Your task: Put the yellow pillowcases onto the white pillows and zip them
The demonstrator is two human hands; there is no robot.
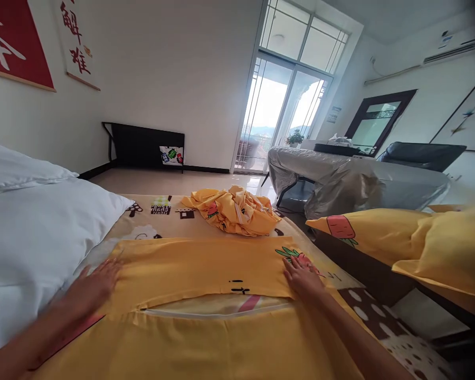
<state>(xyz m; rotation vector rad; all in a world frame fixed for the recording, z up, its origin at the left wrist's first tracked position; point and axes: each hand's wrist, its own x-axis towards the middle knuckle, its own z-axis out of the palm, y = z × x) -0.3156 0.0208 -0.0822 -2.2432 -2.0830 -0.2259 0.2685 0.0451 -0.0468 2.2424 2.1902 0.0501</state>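
A yellow pillowcase (198, 269) with a carrot print lies flat across the bed in front of me, its folded flap over a zip opening. My left hand (97, 282) rests flat on its left end, fingers stretched out. My right hand (303, 278) presses flat on its right end, beside the printed carrot, fingers spread. Neither hand grips anything. Under the pillowcase lies a patterned bed sheet (158, 211).
A crumpled yellow cloth (233, 210) lies further back on the bed. A white pillow (35, 237) sits at my left. Yellow carrot-print pillows (411, 243) lie at the right. Beyond stand a covered table (352, 182), a dark chair (419, 154) and a glass balcony door (277, 113).
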